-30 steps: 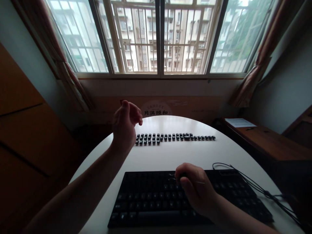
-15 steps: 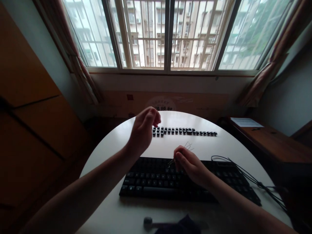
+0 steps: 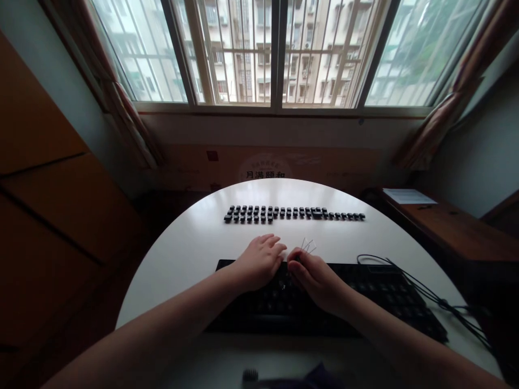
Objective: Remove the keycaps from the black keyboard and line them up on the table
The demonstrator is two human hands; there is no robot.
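Note:
A black keyboard (image 3: 259, 315) lies across the white round table (image 3: 174, 259). My left hand (image 3: 260, 262) is over its upper left part, palm down, with fingers stretched out and apart. Beside it, my right hand (image 3: 315, 273) is closed on a wire keycap puller (image 3: 309, 246); thin wire loops stick up above the fist. The puller's lower end is near the keys, but whether it grips a keycap I cannot tell. Farther back stand rows of loose black keycaps (image 3: 249, 213).
A black cable (image 3: 430, 299) runs off the keyboard's right side. At the near edge are a small brush (image 3: 250, 374) and a dark purple cloth (image 3: 320, 376). A brown desk (image 3: 458, 227) with a paper sheet (image 3: 409, 196) stands to the right, below the window.
My left hand has come down from near the keycap rows to the keyboard, and its fingers have opened. My right hand stays over the keyboard with the puller. The view has shifted slightly.

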